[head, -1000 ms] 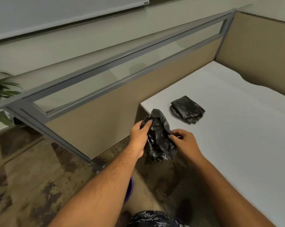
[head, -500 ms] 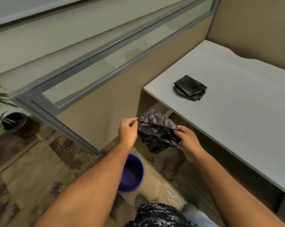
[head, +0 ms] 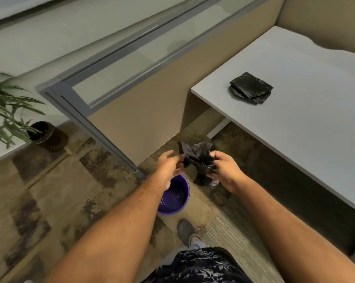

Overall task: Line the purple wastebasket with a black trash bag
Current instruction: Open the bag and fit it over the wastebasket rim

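A: Where's the black trash bag point(head: 200, 162)?
B: Crumpled, held in the air betw. both hands, just above and to the right of the purple wastebasket point(head: 177, 198), which sits open and unlined on the carpet.
A: Hands?
B: Both forearms reach fwd. Left hand point(head: 168, 168) is palm-in, its fingers point(head: 177, 167) pinching the bag's left edge. Right hand point(head: 226, 170) has its fingers point(head: 213, 155) curled tight round the bag's bunched middle.
A: Counts?
B: One bag in hand, one wastebasket. A stack of folded black bags point(head: 251, 88) on the counter point(head: 315, 123); looks like two, can't be sure. One potted plant point(head: 19, 119) far left, one shoe point(head: 185, 231) below the basket.
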`<state>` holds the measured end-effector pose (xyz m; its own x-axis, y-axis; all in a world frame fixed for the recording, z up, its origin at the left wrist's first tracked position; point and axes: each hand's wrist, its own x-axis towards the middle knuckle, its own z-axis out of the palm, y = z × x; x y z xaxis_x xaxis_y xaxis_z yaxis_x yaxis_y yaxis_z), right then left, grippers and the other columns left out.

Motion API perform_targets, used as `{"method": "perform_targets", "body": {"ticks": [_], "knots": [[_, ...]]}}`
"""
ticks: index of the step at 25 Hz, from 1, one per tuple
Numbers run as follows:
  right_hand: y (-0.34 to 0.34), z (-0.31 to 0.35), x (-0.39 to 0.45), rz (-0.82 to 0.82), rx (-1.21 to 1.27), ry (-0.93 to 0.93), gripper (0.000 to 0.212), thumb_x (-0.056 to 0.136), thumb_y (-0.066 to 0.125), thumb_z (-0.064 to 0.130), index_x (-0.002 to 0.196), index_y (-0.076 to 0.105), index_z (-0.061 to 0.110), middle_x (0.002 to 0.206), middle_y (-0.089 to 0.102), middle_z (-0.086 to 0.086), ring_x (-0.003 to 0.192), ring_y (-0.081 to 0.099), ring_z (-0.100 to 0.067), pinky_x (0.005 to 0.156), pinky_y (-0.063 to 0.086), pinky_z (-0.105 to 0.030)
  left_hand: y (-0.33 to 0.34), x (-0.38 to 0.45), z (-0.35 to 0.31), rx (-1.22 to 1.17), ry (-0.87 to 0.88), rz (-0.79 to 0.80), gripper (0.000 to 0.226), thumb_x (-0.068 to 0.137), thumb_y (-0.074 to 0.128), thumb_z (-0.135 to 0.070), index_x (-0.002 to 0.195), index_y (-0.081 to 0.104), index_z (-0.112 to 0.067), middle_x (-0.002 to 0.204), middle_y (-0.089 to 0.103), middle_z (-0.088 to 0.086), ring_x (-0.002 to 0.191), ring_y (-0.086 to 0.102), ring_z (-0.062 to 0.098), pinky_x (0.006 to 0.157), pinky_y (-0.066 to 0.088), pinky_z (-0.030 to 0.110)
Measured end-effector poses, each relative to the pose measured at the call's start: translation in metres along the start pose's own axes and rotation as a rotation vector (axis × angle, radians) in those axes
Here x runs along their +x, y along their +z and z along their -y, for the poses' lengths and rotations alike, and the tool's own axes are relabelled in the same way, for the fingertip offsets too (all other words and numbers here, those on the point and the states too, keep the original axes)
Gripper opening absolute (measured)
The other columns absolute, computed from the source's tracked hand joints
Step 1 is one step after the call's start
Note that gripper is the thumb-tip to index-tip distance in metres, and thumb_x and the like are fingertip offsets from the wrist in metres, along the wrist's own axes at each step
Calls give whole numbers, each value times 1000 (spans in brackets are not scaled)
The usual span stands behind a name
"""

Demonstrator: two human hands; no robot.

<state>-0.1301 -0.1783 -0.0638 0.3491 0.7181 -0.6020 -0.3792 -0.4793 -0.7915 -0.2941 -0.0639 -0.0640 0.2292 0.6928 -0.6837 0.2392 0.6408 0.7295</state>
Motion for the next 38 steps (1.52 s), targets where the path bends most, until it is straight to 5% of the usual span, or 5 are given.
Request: {"method": "perform_targets", "body": {"ticks": [5,10,20,23,38], "knots": [[8,-37,-12,45,-54,29,44,99,37,-13,88,66,17,82,74,-2,73,72,-11,63,59,-24,-38,-13,43,126,29,-222,17,103,65,-30,101,75,-17,81,63,1,66,56,12,59,53,27],[29,-65,-20,65,-65,-7,42,96,46,-17,83,66,17,81,74,-1,74,73,-11,66,60,-26,-65,-38,59,-87,-238,-60,64,89,59,-78,112,62,-18,113,71,12,106,71,29,90,64,51],[108,-111,6,32,-516,-250,34,63,52,-13,87,66,7,86,75,-1,84,68,-17,78,56,-41,-114,19,41,-11,-186,141,58,83,81,-61,116,73,-13,101,84,12,87,81,29,71,67,42],[143,-115,20,-118,-581,-235,30,65,50,-4,87,63,13,86,74,-4,84,66,-22,80,55,-44,-132,57,27,100,-135,140,20,90,82,-17,103,69,-11,103,79,13,76,77,22,58,66,35],[192,-177,87,-854,416,275,23,103,59,7,82,64,12,87,65,-11,78,61,-23,71,51,-34,-224,180,30,41,-231,51,44,89,25,21,91,61,-4,94,65,20,80,62,31,66,56,35]]}}
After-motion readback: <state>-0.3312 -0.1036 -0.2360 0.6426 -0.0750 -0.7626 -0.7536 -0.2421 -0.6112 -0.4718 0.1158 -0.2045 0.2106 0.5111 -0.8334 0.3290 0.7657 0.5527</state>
